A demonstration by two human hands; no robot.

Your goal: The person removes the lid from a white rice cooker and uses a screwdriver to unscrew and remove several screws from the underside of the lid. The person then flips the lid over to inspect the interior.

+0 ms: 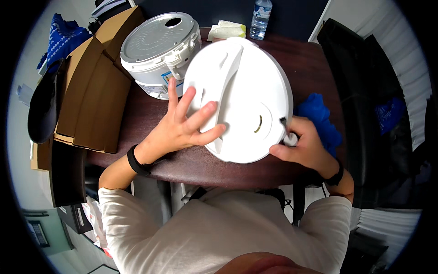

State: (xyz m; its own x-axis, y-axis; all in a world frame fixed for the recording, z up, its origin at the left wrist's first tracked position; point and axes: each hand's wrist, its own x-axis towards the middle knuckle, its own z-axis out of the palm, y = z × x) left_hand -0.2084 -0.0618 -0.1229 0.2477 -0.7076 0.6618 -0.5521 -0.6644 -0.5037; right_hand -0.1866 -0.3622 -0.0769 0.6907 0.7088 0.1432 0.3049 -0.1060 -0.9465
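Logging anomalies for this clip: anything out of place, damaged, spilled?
One oddity: the cooker's metal top looks uncovered, with a dark hole; a white cover is off to its side. Crumpled blue material lies beyond the right hand. No spill or damage visible.

**A fisheye looking down on the counter**

The view comes from the left of two head-worn cameras — upright, unmirrored, facing steeply down and forward. The white shirt fills the near lower middle; the left hand and right hand show farther up, over the counter. Straight edges bend toward the black rounded border.
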